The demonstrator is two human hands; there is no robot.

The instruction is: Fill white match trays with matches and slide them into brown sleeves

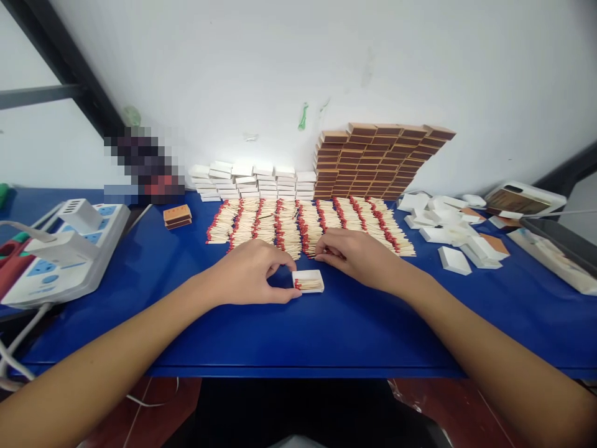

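Between left-hand fingers [283, 295], white tray [311, 274], red-tipped matches [308, 285] inside

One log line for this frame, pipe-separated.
left hand: thumb and finger at left end of white tray | right hand: at match rows | white tray: partly filled, on blue table

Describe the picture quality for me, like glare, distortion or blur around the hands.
In the head view, the wall glows brightest just above the stacked white boxes; the brown matchbox stack seems to lean outward, likely from the wide lens; a patch at left is pixelated, hiding what is there; the left hand and right hand look free of strong motion blur.
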